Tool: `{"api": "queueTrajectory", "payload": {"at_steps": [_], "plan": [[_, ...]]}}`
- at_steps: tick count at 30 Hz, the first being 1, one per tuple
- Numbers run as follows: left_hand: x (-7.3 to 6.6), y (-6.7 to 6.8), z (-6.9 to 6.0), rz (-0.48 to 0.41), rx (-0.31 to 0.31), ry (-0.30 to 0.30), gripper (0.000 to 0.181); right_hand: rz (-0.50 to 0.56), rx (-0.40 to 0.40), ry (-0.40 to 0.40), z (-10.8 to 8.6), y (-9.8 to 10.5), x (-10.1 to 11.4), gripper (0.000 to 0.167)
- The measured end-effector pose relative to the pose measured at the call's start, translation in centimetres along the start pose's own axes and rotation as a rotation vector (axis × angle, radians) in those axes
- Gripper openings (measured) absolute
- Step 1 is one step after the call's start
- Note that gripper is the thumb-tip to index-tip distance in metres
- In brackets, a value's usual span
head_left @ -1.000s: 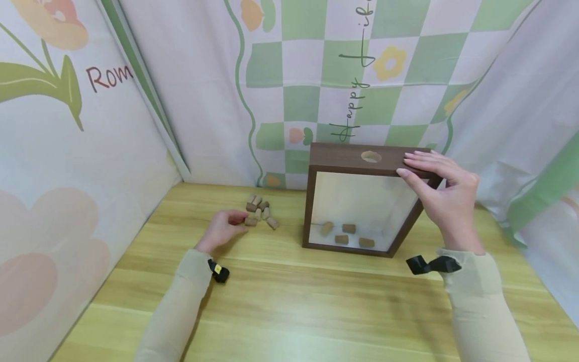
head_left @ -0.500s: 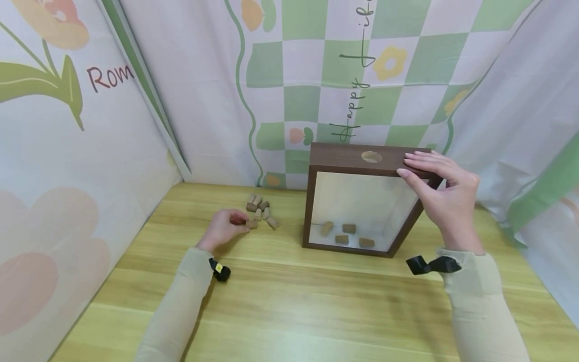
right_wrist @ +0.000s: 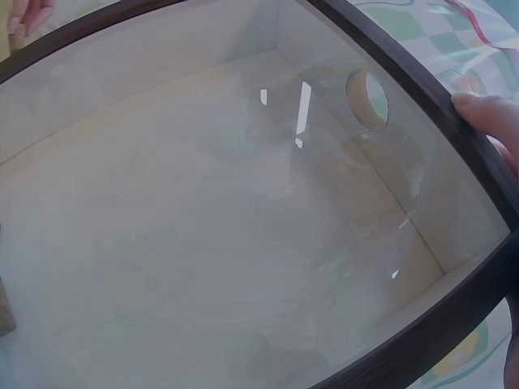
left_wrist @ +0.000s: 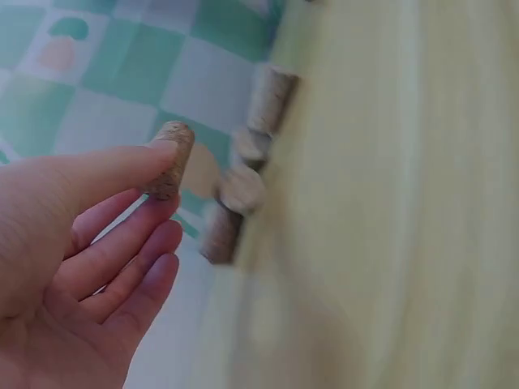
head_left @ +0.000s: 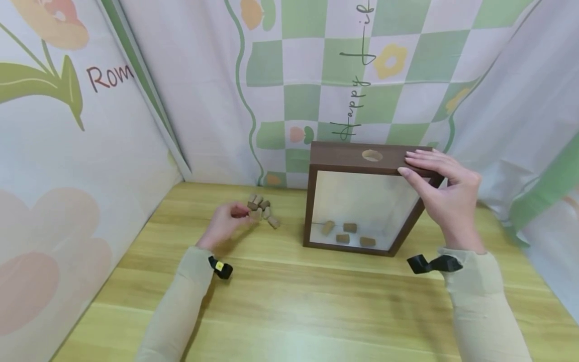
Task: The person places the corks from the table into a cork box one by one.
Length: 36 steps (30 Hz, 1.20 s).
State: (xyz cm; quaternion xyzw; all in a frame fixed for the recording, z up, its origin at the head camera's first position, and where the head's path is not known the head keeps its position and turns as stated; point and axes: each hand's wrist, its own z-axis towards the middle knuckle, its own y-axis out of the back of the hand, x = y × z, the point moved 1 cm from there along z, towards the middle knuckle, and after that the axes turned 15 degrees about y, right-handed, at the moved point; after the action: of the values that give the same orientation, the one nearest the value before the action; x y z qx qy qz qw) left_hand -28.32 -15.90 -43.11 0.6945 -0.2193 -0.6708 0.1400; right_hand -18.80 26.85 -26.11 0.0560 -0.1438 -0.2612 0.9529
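My left hand pinches one cork between thumb and index finger, its other fingers loosely bent. Beside it on the table lies a small pile of corks, blurred in the left wrist view. A dark brown box frame with a clear front stands upright, a round hole in its top. Several corks lie on its floor inside. My right hand grips the box's top right corner, thumb on the front edge and fingers over the top.
The wooden table reaches toward me and ends at a white patterned curtain on the left and behind. Green checks and lettering mark the cloth behind the box. Black wrist straps sit on both sleeves.
My left hand has lifted a cork from the near side of the pile and moved slightly up. My right hand and the box hold their place.
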Motion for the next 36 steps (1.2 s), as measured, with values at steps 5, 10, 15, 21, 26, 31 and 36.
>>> {"api": "queueTrajectory", "payload": {"at_steps": [5, 10, 15, 21, 26, 31, 36], "plan": [[-2.6, 0.1, -0.2, -0.016, -0.040, -0.069, 0.025, -0.008, 0.002, -0.001, 0.1, 0.0, 0.1, 0.017], [-5.5, 0.2, -0.5, -0.031, -0.101, -0.136, 0.023, -0.007, 0.002, 0.001, 0.2, 0.0, 0.1, 0.017], [-8.7, 0.1, -1.1, -0.095, -0.128, -0.213, 0.025, -0.008, -0.002, -0.005, 0.1, 0.0, 0.0, 0.018], [-12.4, -0.5, -2.2, -0.166, -0.190, -0.279, 0.029, -0.007, 0.003, 0.011, 0.2, 0.0, 0.0, 0.017], [-15.4, -0.8, -2.9, -0.252, -0.233, -0.418, 0.027, -0.007, 0.001, 0.007, 0.1, 0.0, 0.0, 0.017], [-18.1, -1.1, -3.4, -0.307, -0.270, -0.512, 0.023, -0.007, 0.004, 0.004, 0.1, 0.0, 0.0, 0.017], [-20.2, -1.8, -3.7, -0.312, -0.246, -0.582, 0.024, -0.007, 0.007, 0.010, 0.1, 0.0, -0.1, 0.017]]}}
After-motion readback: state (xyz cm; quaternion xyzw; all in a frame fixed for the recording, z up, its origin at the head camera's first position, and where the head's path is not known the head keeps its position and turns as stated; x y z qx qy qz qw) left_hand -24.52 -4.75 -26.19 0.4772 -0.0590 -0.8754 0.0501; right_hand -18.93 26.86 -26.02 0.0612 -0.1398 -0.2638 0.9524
